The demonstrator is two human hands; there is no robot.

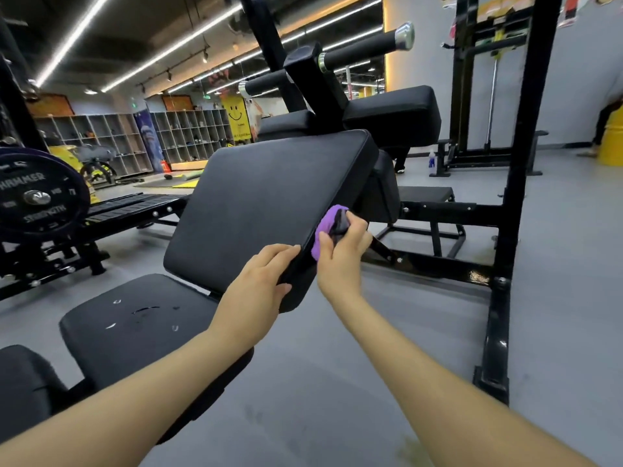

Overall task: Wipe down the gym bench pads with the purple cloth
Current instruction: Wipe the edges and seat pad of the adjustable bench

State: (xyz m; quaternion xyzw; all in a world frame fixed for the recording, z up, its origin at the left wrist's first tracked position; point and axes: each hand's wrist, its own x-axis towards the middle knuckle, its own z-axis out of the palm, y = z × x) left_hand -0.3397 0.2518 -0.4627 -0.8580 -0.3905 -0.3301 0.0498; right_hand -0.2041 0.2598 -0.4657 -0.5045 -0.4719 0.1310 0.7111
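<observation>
A black inclined back pad (269,197) fills the middle of the head view. My right hand (344,254) is shut on a bunched purple cloth (327,227) and presses it against the pad's right side edge. My left hand (259,284) grips the pad's lower right corner, fingers over the top face. Below it lies the black seat pad (135,328), with wet streaks and droplets on its surface. Two more black pads (394,116) sit higher behind the back pad, under a black post.
A weight plate (37,197) on a machine stands at the left. A black rack upright (515,197) with its base rails runs down the right. A padded roller bar (364,45) juts out above. Cubby shelves (188,136) line the far wall. Grey floor lies below my arms.
</observation>
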